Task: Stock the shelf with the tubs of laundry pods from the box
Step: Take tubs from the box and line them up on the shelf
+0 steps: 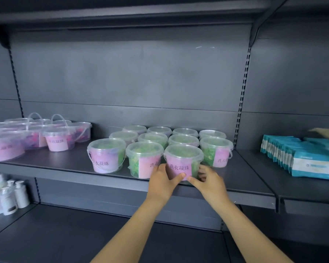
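Both hands (160, 182) (210, 182) grip a front-row tub (182, 160) on the shelf (241, 179).

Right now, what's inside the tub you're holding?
Green pods show through the clear lid and sides of the tub. Its pink label, left hand and right hand hide the rest.

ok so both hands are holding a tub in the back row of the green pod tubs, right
Not the back row. The tub stands in the front row, near the front edge of the shelf. The head view shows the left hand and the right hand holding it from either side, with the other green pod tubs behind and beside it.
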The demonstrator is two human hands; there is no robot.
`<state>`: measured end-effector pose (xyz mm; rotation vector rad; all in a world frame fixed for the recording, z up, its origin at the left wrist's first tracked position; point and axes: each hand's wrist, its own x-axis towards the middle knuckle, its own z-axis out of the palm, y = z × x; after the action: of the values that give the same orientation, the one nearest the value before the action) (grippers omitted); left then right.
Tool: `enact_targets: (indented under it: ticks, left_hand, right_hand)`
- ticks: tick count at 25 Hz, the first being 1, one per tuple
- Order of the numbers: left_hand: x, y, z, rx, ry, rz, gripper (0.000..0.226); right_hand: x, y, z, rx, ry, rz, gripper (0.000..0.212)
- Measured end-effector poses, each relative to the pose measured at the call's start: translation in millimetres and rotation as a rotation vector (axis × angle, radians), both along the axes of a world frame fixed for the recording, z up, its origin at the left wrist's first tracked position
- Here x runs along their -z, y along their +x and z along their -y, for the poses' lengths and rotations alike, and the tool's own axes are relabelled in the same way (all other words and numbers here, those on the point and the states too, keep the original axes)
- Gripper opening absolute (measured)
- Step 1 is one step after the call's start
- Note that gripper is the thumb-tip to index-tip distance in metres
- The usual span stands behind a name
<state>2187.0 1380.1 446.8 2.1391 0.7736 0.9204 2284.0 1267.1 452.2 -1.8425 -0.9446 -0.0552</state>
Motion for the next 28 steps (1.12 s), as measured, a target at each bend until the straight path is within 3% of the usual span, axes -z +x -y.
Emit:
enact_targets:
  ticks: [3, 9, 12, 19, 25, 28]
  left_hand:
    - [2, -8, -5, 0.065, 0.064, -0.095, 0.042]
    - [-6, -60, -10, 0.155, 0.351, -0.338, 0.036]
    - [-16, -102, -20, 0.086, 0.529, -0.531, 0.038]
    - [-45, -259, -61, -0.189, 0.663, -0.787, 0.037]
    - [-32, -411, -77, -0.086, 0.727, -0.819, 0.044]
    - [-1, -467, -93, -0.028, 0.714, -0.842, 0.041]
  right_hand:
    - [2, 1, 2, 0.031, -0.104, 0.112, 0.044]
    - [-12, -26, 21, 0.165, -0.683, 0.501, 0.053]
    - [-32, -55, 29, 0.154, -0.86, 0.665, 0.054]
    - [-54, -175, 21, 0.126, -0.88, 0.682, 0.053]
    - [-22, -320, -7, 0.086, -0.87, 0.554, 0.053]
    - [11, -375, -23, 0.055, -0.861, 0.581, 0.047]
